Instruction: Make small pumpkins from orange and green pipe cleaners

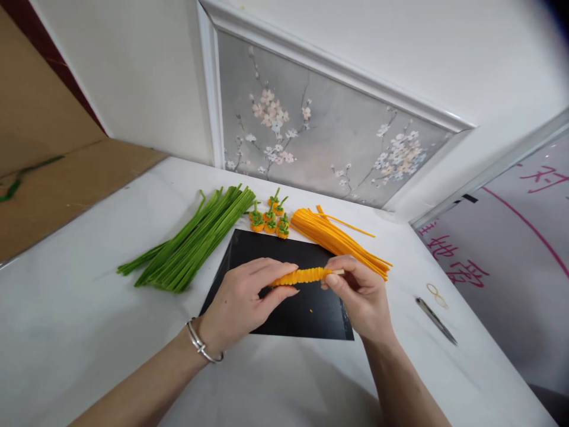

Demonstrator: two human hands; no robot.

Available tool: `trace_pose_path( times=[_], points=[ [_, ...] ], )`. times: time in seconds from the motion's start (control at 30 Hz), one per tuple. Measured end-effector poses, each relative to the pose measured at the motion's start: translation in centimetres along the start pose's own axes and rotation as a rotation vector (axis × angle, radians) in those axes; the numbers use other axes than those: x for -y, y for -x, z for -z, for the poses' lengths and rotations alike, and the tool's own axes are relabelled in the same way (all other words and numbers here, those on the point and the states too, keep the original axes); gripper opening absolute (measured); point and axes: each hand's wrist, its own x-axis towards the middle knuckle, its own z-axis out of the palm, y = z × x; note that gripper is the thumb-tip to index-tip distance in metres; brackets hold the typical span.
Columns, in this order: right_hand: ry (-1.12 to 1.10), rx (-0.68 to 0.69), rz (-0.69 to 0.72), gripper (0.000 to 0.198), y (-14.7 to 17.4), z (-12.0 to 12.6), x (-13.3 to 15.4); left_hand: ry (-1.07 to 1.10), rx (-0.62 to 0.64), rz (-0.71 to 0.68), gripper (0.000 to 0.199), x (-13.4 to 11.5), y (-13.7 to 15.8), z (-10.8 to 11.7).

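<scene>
An orange pipe cleaner (306, 276) is wound in a tight coil around a thin pale stick (339, 271), held level above a black mat (293, 320). My left hand (242, 296) has the coil's left end between thumb and fingers, which hide that end. At the other end, my right hand (362, 290) pinches the coil where the stick pokes out. Just beyond the mat stand several small orange pieces with green tops and stems (269, 218). A bundle of loose orange pipe cleaners (342, 240) lies behind my right hand.
Many green pipe cleaners (195, 243) lie in a pile at the left of the white table (111, 338). Tweezers (436, 321) and thin yellowish rings (435, 295) rest at the right. A framed flower panel (324, 130) borders the back; a whiteboard with red writing (524, 237) stands right.
</scene>
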Motion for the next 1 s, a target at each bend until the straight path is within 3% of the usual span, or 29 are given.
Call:
trace_pose_path(
  times=[0.1,0.23,0.37,0.57,0.67,0.77,1.0],
  points=[
    [-0.085,-0.060,0.015,0.004,-0.1,0.5,-0.8,0.154,0.050,0.239,0.019,-0.2,-0.3,0.6],
    [-0.112,-0.042,-0.039,0.009,-0.3,1.0,-1.3,0.312,0.005,0.353,0.012,-0.2,-0.5,0.9],
    [-0.006,-0.008,-0.068,0.013,-0.3,1.2,-0.7,0.296,-0.003,0.328,0.011,-0.3,-0.5,1.2],
    [0.171,0.044,0.094,0.011,-0.2,1.1,0.1,-0.007,0.075,0.148,0.036,-0.4,-0.5,1.7],
    [0.289,0.103,0.183,0.014,-0.2,0.7,0.3,-0.162,0.103,0.057,0.027,-0.1,-0.3,1.5],
    [0.378,0.167,0.256,0.015,-0.1,0.2,0.7,-0.146,0.140,0.077,0.012,0.1,-0.1,1.1],
    [0.705,0.248,0.404,0.029,0.6,-0.4,1.3,0.005,0.189,0.201,0.009,-0.6,-0.2,0.8]
  ],
)
